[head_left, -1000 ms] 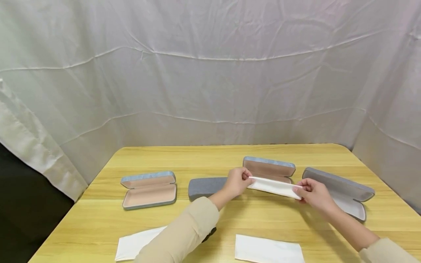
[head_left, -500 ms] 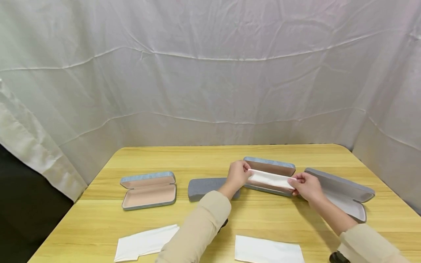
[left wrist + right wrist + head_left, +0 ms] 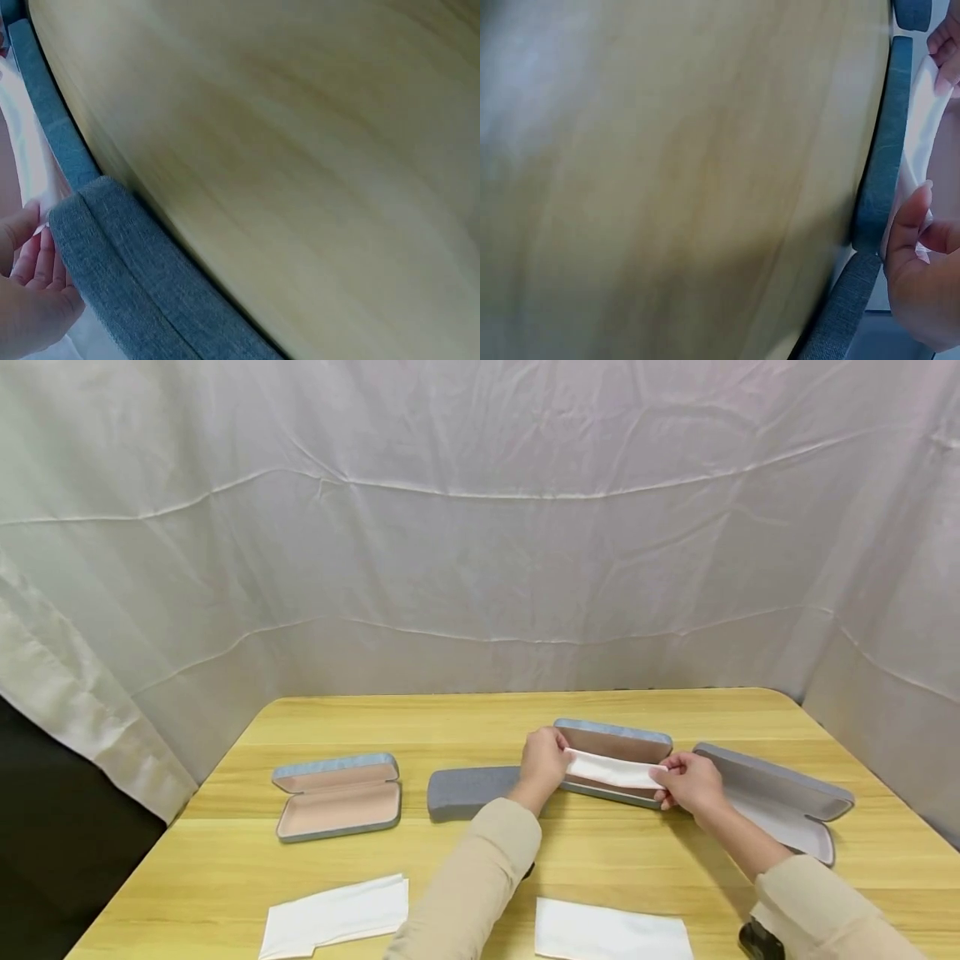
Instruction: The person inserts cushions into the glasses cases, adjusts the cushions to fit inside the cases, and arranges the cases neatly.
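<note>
"White cloth strip (image 3: 611,769), folded narrow, is held stretched over the lower half of the open blue case (image 3: 613,796). Contact with the lining cannot be told. One end is pinched by the left hand (image 3: 543,766), the other by the right hand (image 3: 692,783)."

"What could go wrong?"

"Folds could be spread if one end were let go ahead of the other; shape seems kept by both pinches. An end could be caught on the rim, as most of the case's length looks taken up. The case might also be nudged by a knuckle and its raised lid (image 3: 617,742) jarred."

"And between views?"

"From the head, the near corner of the closed grey case (image 3: 465,792) is hidden by the left hand; from the left wrist, that corner is seen right against the blue one, apparently touching. From the right wrist, the right thumb (image 3: 913,215) is seen on the cloth, beside the front wall. The raised lid is shown by the head view alone."
</note>
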Available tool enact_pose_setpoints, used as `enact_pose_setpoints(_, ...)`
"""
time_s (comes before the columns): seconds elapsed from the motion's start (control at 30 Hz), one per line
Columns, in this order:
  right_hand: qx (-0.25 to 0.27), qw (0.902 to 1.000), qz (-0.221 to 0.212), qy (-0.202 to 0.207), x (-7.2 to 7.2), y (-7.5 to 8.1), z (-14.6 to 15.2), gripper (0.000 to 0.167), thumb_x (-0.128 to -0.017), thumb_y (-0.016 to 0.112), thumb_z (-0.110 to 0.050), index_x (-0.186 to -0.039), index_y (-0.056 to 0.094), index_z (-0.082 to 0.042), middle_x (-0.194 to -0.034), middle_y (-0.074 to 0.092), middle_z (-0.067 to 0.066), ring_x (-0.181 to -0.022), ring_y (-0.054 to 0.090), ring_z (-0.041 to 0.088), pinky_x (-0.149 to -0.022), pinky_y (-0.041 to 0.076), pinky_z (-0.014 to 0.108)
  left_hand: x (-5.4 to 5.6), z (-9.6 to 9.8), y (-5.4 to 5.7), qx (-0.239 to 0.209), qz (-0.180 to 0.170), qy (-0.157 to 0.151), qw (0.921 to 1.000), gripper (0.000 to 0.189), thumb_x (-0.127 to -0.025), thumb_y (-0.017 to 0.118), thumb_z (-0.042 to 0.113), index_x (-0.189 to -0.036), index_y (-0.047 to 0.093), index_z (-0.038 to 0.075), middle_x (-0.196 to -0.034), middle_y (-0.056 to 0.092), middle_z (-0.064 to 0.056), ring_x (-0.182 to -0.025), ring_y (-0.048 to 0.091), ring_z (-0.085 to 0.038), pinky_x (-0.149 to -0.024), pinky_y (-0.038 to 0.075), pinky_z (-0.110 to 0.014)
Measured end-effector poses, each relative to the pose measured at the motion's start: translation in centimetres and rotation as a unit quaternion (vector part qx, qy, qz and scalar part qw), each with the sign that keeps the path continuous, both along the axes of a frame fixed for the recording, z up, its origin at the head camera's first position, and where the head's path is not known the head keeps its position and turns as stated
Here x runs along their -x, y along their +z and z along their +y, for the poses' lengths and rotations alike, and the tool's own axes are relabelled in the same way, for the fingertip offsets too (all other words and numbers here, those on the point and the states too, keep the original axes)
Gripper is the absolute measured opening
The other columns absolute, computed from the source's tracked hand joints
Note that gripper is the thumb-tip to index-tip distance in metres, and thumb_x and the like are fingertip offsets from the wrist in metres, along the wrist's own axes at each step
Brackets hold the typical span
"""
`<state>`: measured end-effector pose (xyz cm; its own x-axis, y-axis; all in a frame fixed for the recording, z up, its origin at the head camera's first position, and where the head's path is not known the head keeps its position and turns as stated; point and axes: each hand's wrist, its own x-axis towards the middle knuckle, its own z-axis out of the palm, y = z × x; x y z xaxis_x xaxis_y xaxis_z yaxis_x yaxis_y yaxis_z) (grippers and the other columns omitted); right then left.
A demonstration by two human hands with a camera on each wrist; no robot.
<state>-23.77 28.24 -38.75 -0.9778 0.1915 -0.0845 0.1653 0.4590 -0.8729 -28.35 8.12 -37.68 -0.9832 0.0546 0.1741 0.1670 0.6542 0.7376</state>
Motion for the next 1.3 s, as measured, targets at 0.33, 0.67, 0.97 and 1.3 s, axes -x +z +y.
enact_pose_setpoints(0.33,-0.008,0.9999,-0.003,-0.007,0.3,-0.2,-0.4,0.019,-0.086,0.06,-0.006,-0.09,0.048,0.008,-0.056,0.053,0.0,-0.044,0.054,0.006,-0.044,0.05,0.026,0.1,0.3,-0.3,0.026,0.0,0.007,0.9996,0.017,-0.079,0.071,0.004,-0.067,0.058,0.006,-0.067,0.06,-0.003,-0.06,0.051,-0.013,-0.053,0.041,-0.022)
enact_pose_setpoints(0.67,-0.009,0.9998,-0.006,-0.015,0.3,0.1,-0.8,0.018,-0.085,0.06,-0.004,-0.09,0.047,0.008,-0.052,0.055,0.0,-0.043,0.056,0.008,-0.046,0.053,0.029,0.5,0.6,-0.8,0.055,-0.016,0.006,0.9984,0.016,-0.08,0.068,0.003,-0.069,0.058,0.007,-0.067,0.058,-0.003,-0.061,0.051,-0.014,-0.054,0.041,-0.023)
enact_pose_setpoints(0.97,-0.037,0.9992,0.002,-0.014,-0.1,0.3,-0.9,0.019,-0.084,0.059,0.0,-0.096,0.049,0.012,-0.064,0.057,0.005,-0.047,0.057,0.008,-0.049,0.054,0.029,0.6,0.1,-0.6,0.072,-0.007,-0.018,0.9972,0.013,-0.08,0.063,-0.005,-0.072,0.058,0.004,-0.071,0.058,-0.005,-0.064,0.049,-0.013,-0.054,0.04,-0.022)
enact_pose_setpoints(1.3,-0.121,0.9906,0.063,-0.005,-0.8,1.1,-0.1,0.015,-0.084,0.056,-0.001,-0.091,0.058,0.012,-0.063,0.061,0.008,-0.049,0.057,0.009,-0.047,0.05,0.025,0.5,-1.2,0.0,0.075,-0.002,-0.055,0.9957,0.006,-0.085,0.065,0.004,-0.08,0.062,0.005,-0.082,0.063,-0.005,-0.073,0.056,-0.013,-0.058,0.044,-0.021)
